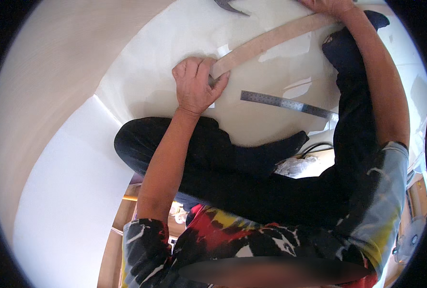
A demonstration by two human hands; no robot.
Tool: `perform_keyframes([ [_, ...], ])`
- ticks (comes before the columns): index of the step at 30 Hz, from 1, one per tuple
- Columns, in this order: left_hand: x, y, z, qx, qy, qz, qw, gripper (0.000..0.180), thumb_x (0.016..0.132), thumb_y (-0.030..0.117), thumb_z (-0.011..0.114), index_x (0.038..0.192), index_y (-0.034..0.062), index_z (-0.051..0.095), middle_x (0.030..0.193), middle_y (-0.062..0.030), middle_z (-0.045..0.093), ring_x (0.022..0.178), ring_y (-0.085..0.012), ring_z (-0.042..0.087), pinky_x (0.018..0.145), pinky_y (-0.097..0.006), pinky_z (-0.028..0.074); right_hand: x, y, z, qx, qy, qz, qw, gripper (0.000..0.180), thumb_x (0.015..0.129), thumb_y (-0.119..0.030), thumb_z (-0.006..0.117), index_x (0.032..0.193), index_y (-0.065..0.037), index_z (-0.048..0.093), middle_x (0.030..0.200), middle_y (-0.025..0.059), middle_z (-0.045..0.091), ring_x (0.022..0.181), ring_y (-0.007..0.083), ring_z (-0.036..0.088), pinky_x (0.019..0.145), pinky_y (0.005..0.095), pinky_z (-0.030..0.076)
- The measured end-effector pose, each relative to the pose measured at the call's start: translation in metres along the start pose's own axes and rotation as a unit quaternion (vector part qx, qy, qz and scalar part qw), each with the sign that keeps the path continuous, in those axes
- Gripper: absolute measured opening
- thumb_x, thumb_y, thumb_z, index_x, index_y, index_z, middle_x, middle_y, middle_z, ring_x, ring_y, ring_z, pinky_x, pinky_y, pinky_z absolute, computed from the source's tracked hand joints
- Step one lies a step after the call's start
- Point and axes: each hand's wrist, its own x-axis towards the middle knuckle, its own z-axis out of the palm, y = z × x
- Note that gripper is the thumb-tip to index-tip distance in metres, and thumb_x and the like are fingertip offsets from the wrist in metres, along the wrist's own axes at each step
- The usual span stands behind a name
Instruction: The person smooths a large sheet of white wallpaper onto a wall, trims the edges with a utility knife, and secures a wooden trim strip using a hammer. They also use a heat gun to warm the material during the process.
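Note:
A long, flat, light-brown wooden strip point(271, 42) slants across the pale floor in front of me, appearing curved in this wide view. My left hand point(194, 84) is closed around its near left end, with the thumb on one side and bent fingers on the other. At the far right end, my right hand point(331, 6) grips the strip, its fingers partly cut off by the top edge. A steel ruler point(287, 104) lies on the floor between the strip and my legs, its right end close to my right leg.
My crossed legs in black trousers point(271, 197) frame the near side. A dark, curved, pointed metal tool point(230, 6) lies at the top edge. A pale wall point(64, 62) rises at left. Clear crumpled plastic point(292, 167) and a black cable point(316, 146) lie beyond my shin.

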Motion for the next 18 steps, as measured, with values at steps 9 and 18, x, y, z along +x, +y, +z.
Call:
perform_keyframes([
  [9, -0.001, 0.003, -0.002, 0.002, 0.0, -0.002, 1.0, 0.045, 0.077, 0.033, 0.085, 0.111, 0.0091, 0.068, 0.107, -0.0123, 0.062, 0.103, -0.0335, 0.056, 0.093, -0.046, 0.04, 0.005, -0.008, -0.004, 0.001, -0.06, 0.03, 0.998, 0.048, 0.091, -0.052, 0.068, 0.083, -0.005, 0.06, 0.082, 0.0176, 0.066, 0.077, 0.041, 0.068, 0.07, 0.0492, 0.054],
  [18, -0.004, -0.001, -0.001, 0.028, 0.006, -0.003, 1.0, 0.045, 0.078, 0.036, 0.084, 0.11, 0.0095, 0.069, 0.105, -0.0119, 0.061, 0.102, -0.0327, 0.056, 0.093, -0.046, 0.04, 0.026, -0.036, 0.013, 0.009, 0.001, -0.027, 1.0, 0.052, 0.092, -0.057, 0.066, 0.087, -0.005, 0.062, 0.082, 0.0173, 0.067, 0.076, 0.0398, 0.069, 0.07, 0.0496, 0.056],
])
